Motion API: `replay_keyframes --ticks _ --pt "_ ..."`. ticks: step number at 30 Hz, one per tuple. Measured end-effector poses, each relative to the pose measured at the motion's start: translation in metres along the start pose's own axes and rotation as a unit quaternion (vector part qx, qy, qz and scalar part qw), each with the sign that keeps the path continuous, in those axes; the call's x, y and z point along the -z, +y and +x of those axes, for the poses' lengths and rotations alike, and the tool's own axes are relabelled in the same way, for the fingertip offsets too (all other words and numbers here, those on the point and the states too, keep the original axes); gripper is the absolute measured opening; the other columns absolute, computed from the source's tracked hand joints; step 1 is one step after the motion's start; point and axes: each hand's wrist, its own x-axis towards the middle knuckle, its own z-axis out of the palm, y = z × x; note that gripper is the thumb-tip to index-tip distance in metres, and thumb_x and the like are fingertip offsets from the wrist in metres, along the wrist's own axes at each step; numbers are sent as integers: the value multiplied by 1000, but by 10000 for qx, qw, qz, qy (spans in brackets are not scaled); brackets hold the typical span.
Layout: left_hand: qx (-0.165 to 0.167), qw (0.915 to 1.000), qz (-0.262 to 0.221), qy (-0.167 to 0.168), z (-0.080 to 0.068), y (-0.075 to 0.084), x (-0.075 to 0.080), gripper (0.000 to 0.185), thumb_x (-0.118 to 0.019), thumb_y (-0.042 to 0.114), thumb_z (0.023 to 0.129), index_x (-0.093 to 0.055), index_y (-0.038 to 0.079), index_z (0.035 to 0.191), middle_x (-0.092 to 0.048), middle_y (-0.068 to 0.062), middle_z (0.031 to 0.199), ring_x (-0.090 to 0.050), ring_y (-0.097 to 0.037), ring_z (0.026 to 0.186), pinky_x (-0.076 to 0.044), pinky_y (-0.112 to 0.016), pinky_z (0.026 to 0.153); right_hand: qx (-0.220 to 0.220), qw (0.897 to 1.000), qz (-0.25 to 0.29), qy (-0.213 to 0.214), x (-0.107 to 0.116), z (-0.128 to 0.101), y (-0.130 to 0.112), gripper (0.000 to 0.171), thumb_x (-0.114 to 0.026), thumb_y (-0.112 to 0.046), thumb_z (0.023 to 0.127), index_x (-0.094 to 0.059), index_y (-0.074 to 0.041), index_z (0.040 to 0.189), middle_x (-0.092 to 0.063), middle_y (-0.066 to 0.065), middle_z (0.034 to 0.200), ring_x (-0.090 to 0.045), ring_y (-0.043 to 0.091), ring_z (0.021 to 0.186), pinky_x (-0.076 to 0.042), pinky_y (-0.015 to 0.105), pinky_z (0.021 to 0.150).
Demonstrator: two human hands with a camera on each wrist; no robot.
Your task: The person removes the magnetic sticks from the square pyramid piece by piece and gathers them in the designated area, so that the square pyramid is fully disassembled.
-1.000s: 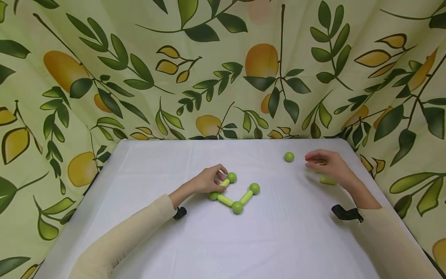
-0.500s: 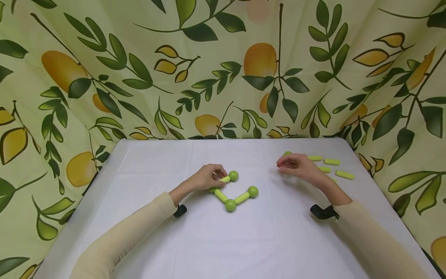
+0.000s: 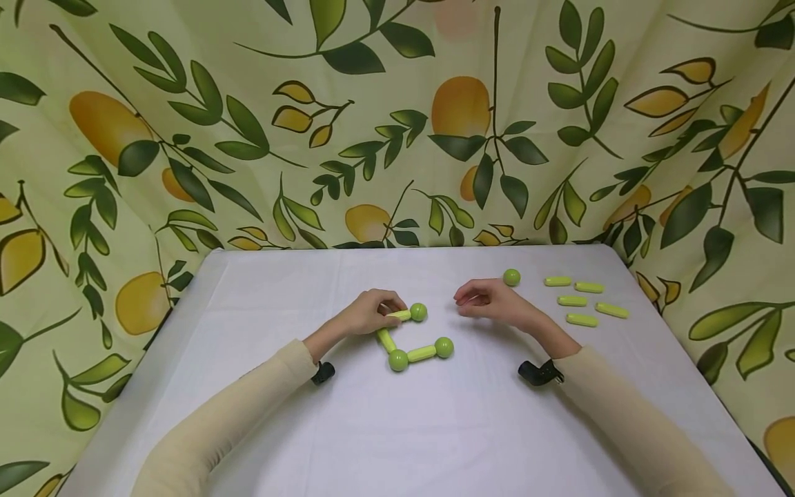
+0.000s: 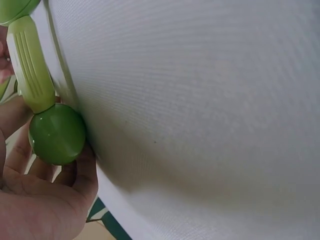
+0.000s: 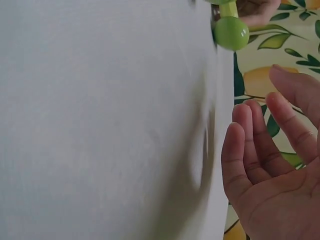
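Note:
A chain of green balls and yellow-green rods [image 3: 421, 353] lies mid-table on the white cloth [image 3: 435, 428]. My left hand [image 3: 375, 314] grips its left end, where the rods [image 3: 399, 316] meet. In the left wrist view the fingers [image 4: 82, 172] curl round a green ball [image 4: 56, 134] joined to a ribbed rod [image 4: 31, 65]. My right hand [image 3: 481, 301] hovers just right of the chain, holding nothing. Its palm and fingers [image 5: 260, 155] are relaxed in the right wrist view, with a chain ball [image 5: 231, 33] beyond them.
A loose green ball [image 3: 511, 277] sits behind the right hand. Several loose rods [image 3: 582, 320] lie at the table's right side. Leaf-and-lemon fabric [image 3: 397, 124] closes in the back and sides. Black wrist cameras [image 3: 539, 373] sit on both forearms.
My right hand has moved left from over the loose rods to beside the chain, uncovering them. The left hand has turned the chain so its lower part swung left.

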Motion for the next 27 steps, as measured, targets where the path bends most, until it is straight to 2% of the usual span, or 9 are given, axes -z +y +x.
replay_keyframes --ticks 5,12,17,24,27 --pt "60 10000 -6 -48 1 0 1 21 -69 7 85 -65 8 105 -64 -1 99 -60 -16 92 -48 -28 80 -77 9999 110 -108 -6 7 6 32 -73 -14 83 -63 0 110 -62 14 109 -59 22 97 -48 31 82" --pt "-78 9999 63 -39 4 -2 2 21 -71 7 84 -66 9 104 -64 0 96 -57 -15 90 -47 -30 81 -209 9995 156 -178 -14 15 4 38 -76 -17 80 -62 -1 111 -61 14 111 -61 22 94 -48 32 84" --pt "-64 10000 44 1 6 -3 2 19 -72 7 83 -66 9 101 -63 1 93 -57 -14 88 -47 -29 81 -254 9987 177 -405 -23 25 3 41 -76 -16 80 -60 -1 115 -60 15 111 -61 22 95 -48 31 84" --pt "-108 9999 -49 69 10 -5 2 17 -73 10 82 -67 9 98 -65 1 91 -57 -12 85 -46 -30 82 -15 9976 206 -665 -35 38 -2 42 -75 -7 79 -58 1 117 -61 19 107 -59 31 93 -49 38 83" --pt "-182 9998 -58 62 11 -6 3 17 -74 10 82 -68 9 98 -65 2 90 -57 -12 84 -47 -30 82 72 9975 66 -698 -40 42 -6 42 -76 -7 78 -59 -1 116 -62 16 101 -59 28 89 -49 36 79"
